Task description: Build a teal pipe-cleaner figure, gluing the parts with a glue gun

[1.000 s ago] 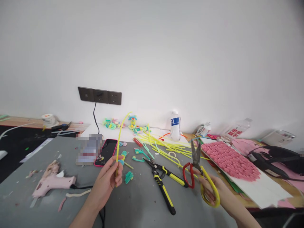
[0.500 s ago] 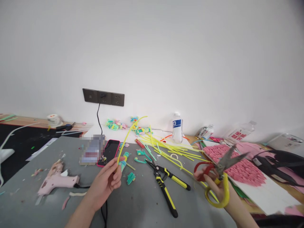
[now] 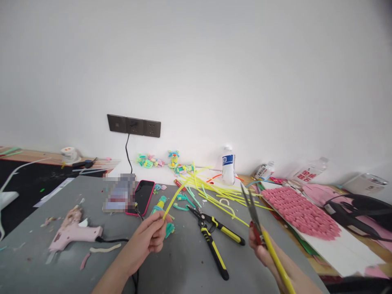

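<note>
My left hand (image 3: 145, 241) pinches the lower end of a yellow pipe cleaner (image 3: 173, 200), which leans up and to the right over the mat. In my right hand (image 3: 269, 259) is a pair of scissors (image 3: 255, 216) with red and yellow handles, turned nearly edge-on, blades pointing up and slightly left. A wide gap separates the blades from the pipe cleaner. Between the hands lie black-and-yellow pliers (image 3: 211, 241), jaws toward the back. Behind them spreads a pile of yellow pipe cleaners (image 3: 226, 195). A teal-and-yellow bundled piece (image 3: 161, 202) is partly hidden behind my left fingers.
A pink glue gun (image 3: 75, 237) lies on the left of the grey mat (image 3: 171, 269), its cord running right. A pink-edged phone (image 3: 143, 198) is behind my left hand. Small pipe-cleaner figures (image 3: 173, 159) and a white bottle (image 3: 228, 167) stand by the wall; a pink fluffy panel (image 3: 301, 212) lies right.
My left hand has shifted slightly right, and the pipe cleaner tilts lower to the right. My right hand has moved left and turned the scissors from pointing right to pointing upward.
</note>
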Motion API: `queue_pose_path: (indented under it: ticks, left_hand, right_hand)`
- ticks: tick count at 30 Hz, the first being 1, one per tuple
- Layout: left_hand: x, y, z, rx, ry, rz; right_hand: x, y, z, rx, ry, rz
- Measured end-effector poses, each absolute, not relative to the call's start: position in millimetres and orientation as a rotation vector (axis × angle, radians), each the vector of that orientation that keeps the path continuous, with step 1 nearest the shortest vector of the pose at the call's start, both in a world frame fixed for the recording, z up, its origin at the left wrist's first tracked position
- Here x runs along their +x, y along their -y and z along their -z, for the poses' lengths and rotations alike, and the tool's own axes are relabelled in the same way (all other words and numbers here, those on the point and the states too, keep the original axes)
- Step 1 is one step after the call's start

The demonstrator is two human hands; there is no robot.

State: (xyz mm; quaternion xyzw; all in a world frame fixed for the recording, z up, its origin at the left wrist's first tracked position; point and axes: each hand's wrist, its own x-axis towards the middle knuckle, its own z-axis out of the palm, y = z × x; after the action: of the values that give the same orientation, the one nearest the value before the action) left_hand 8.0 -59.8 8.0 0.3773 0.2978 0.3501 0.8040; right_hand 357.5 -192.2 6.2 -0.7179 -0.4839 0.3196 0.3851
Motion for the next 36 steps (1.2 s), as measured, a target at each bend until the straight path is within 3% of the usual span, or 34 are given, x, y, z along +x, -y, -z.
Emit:
queue_pose_path:
  ticks: [5, 15, 25, 31, 36]
  left_hand:
    - [16, 60, -15, 0.838, -0.6, -0.713]
    - [14, 65, -21, 1.121, -0.725, -0.501]
    - [9, 53, -44, 1.182, -0.647, -0.558]
    - [25, 58, -32, 0.968, -0.615, -0.574]
    - [40, 70, -19, 0.814, -0.572, -0.502]
  right_hand:
    - [301, 184, -47, -1.867, 1.502, -0.935]
    - [275, 152, -80, -1.538, 1.222, -0.488]
    - [248, 98, -90, -1.405, 1.531, -1.453]
    - [242, 82, -70, -1.078, 1.344, -1.543]
    - [239, 74, -59, -1.071, 1.259, -1.458]
